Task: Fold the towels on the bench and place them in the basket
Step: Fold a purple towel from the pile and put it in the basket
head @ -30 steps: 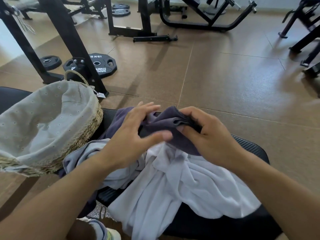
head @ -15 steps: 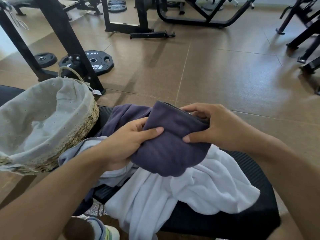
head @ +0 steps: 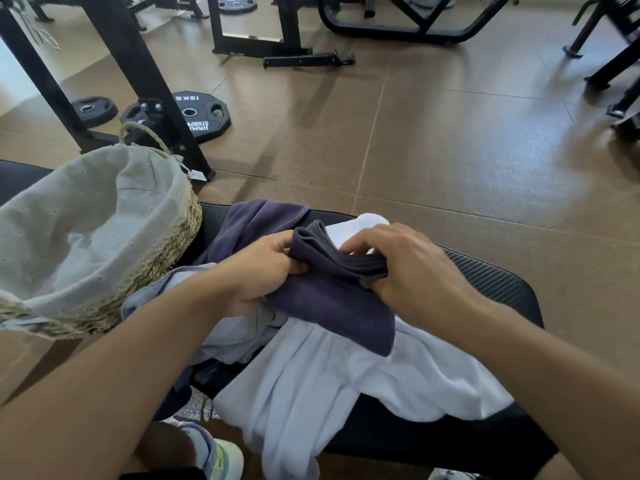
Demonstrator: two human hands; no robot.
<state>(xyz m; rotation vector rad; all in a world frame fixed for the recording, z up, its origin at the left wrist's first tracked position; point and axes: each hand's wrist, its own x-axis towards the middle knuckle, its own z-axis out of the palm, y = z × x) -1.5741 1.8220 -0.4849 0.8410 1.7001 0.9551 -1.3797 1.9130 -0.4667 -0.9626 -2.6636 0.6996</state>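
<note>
A dark purple towel point(head: 332, 303) lies bunched over the pile on the black bench point(head: 491, 282). My left hand point(head: 263, 271) pinches its left side and my right hand point(head: 401, 268) grips its gathered top edge. Under it spreads a white towel point(head: 346, 382), with a pale blue-grey towel point(head: 235, 330) to the left. A second dark purple cloth point(head: 256, 220) lies behind my left hand. The woven basket point(head: 166, 258) with a grey fabric liner stands on the bench at the left, holding no towels that I can see.
Black rack posts point(head: 138, 77) rise behind the basket, with weight plates point(head: 201, 116) on the brown floor beside them. More machine frames point(head: 398, 19) stand at the back and at the right edge. My shoe point(head: 221, 455) shows below the bench.
The purple towel has been gathered down into a thicker bunch. My right hand moved over its top edge and my left hand closed on its left side. The view shifted slightly down.
</note>
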